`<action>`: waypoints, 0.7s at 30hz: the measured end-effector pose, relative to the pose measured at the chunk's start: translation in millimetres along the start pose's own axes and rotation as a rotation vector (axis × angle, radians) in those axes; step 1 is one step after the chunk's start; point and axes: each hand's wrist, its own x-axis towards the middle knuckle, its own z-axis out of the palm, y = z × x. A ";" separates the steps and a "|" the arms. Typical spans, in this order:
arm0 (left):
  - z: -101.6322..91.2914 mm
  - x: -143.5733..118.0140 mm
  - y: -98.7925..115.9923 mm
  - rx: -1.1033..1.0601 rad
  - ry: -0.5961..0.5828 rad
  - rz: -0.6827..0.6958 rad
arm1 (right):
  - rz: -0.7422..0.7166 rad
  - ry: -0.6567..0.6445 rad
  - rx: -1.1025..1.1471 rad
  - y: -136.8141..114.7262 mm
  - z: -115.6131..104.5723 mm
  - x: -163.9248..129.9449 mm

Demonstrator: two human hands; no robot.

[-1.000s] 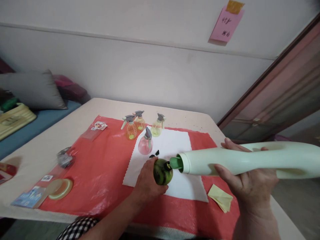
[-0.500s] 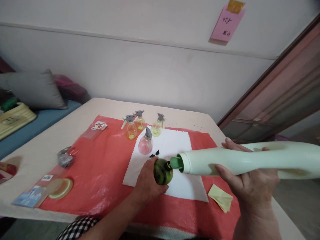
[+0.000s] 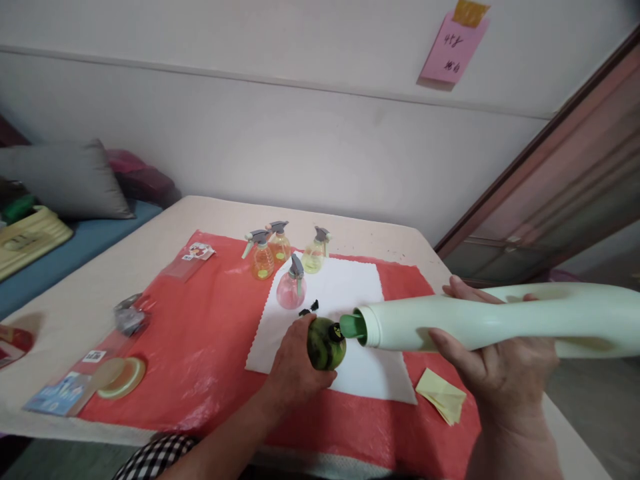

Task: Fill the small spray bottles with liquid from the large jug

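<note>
My left hand (image 3: pixel 291 365) grips a small round green bottle (image 3: pixel 326 345) standing on a white cloth (image 3: pixel 345 300). My right hand (image 3: pixel 495 373) holds a large pale green jug (image 3: pixel 500 320) tipped sideways, its green spout (image 3: pixel 353 326) touching the small bottle's open mouth. A dark spray head (image 3: pixel 309 309) lies on the cloth just behind the green bottle. Further back stand a pink spray bottle (image 3: pixel 291 285), two orange ones (image 3: pixel 262 256) and a yellow one (image 3: pixel 315 252).
A red plastic sheet (image 3: pixel 200 333) covers the beige table (image 3: pixel 100 293). On the left lie a round lid (image 3: pixel 123 377), a crumpled grey wrapper (image 3: pixel 129 316) and small packets (image 3: pixel 193 256). Yellow folded paper (image 3: pixel 443 395) sits at the right. A grey cushion (image 3: pixel 65 179) is far left.
</note>
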 end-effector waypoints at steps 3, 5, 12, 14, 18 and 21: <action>-0.1 -0.2 0.3 -0.001 -0.003 -0.003 | -0.101 0.039 -0.060 0.4 0.1 1.3; 0.0 -0.4 0.2 0.000 -0.002 -0.001 | -0.117 0.044 -0.066 0.4 -0.2 2.1; -0.6 -2.2 -1.3 0.018 0.018 0.004 | -0.122 0.057 -0.039 -0.2 2.0 2.0; -1.6 -3.0 -0.5 0.014 0.019 0.001 | -0.117 0.048 -0.015 -0.3 3.5 0.8; -3.9 -4.8 2.4 -0.002 0.014 0.007 | -0.072 0.029 0.031 -0.7 5.1 -0.4; -4.7 -5.4 3.6 -0.007 0.013 0.014 | -0.049 0.028 0.056 -0.5 5.3 -0.1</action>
